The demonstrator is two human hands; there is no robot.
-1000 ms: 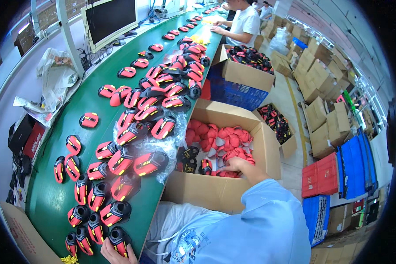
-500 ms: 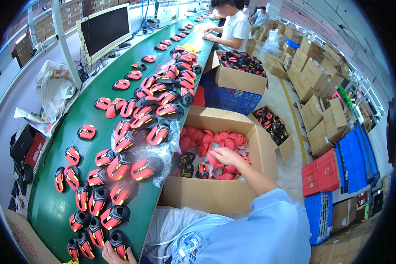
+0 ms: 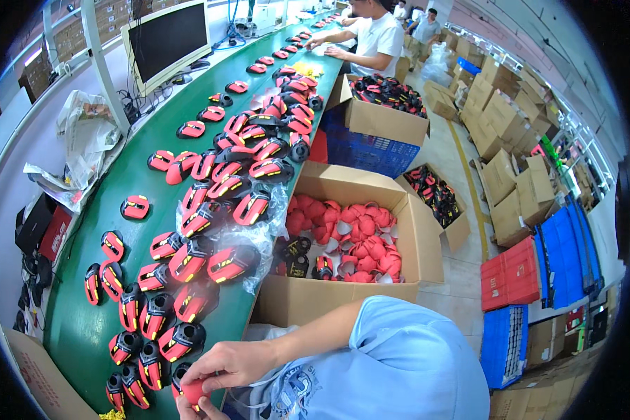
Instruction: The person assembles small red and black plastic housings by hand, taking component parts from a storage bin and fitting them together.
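Near the bottom of the head view, my right hand (image 3: 232, 362) is closed on a small curved red cover (image 3: 192, 393), fingers and thumb pinching its upper part. My left hand (image 3: 197, 411), partly cut off by the lower edge, closes around the lower side of the same cover. Right behind them, a black-and-red shell with yellow marks (image 3: 178, 376) is partly hidden by my right fingers; whether my left hand touches it I cannot tell. Several similar shells (image 3: 149, 365) lie on the green conveyor belt (image 3: 84, 350) beside my hands.
An open cardboard box (image 3: 329, 297) of red covers (image 3: 360, 241) stands right of the belt. Beyond it, another box (image 3: 385, 126) of shells rests on a blue crate (image 3: 371, 154). A plastic bag (image 3: 255, 276) lies among the shells. A co-worker (image 3: 374, 42) works farther along the belt.
My right hand has left the box of red covers and moved down left to my left hand, bringing a red cover. My left hand has shifted from the shell's sides onto the cover.
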